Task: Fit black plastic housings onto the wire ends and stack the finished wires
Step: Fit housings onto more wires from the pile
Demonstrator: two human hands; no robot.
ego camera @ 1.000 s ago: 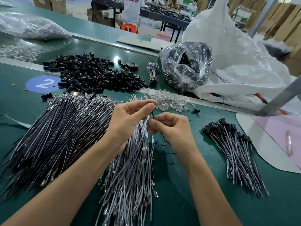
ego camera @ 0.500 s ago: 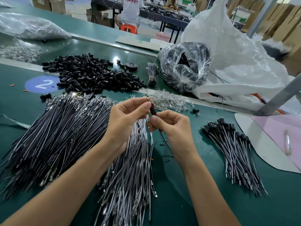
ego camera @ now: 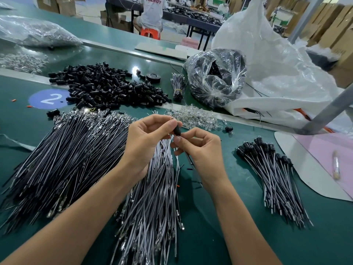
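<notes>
One black housing (ego camera: 177, 130) | pinched by left hand (ego camera: 147, 144), right hand (ego camera: 202, 150) fingers | axis near-upright, wire (ego camera: 190, 160) downward

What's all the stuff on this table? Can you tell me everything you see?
loose housings: big pile, black, far left.
bare wires: huge heap, black and grey, left and middle.
finished wires: small stack, black-and-white, right.
clear parts: small pile, see-through, beyond the hands.
tape roll: one, black, beside the loose housings.
tied bundle: one, dark, beside the tape roll.
clear bag: one, holding black parts, far middle.
white sack: one, white, far right.
number sticker: one, blue, far left.
held housing: one, black, between both hands.
left hand: one, middle, pinches the held housing.
right hand: one, middle, pinches it too.
</notes>
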